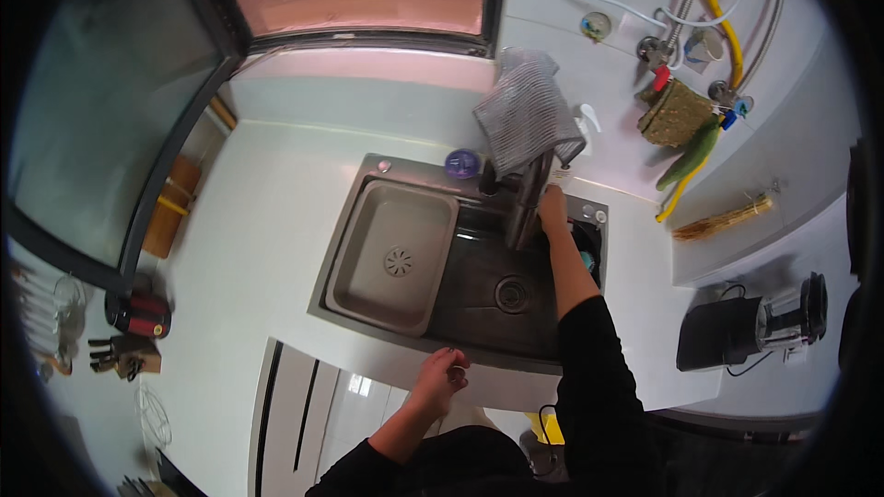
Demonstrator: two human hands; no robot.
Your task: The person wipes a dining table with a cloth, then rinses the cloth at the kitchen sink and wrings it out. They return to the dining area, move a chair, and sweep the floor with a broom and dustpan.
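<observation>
My right hand (552, 209) reaches across the double sink, just right of the dark faucet (526, 214). It is at the lower part of a white pump bottle (561, 176) that bears a label; the fingers are partly hidden, so their grip cannot be made out. A grey mesh cloth (528, 107) drapes over the top of the faucet and covers part of the bottle. My left hand (442, 376) hovers at the counter's front edge, fingers loosely bent and apart, with nothing seen in it. A beige basin (366, 248) fills the sink's left side; the dark basin (476, 310) lies right.
A round purple container (462, 163) stands behind the sink. To the right are a black appliance (725, 331) and a hanging straw brush (725, 217). A loofah (680, 114) hangs near pipes. A knife block (128, 357) and an open window sash (110, 110) are left.
</observation>
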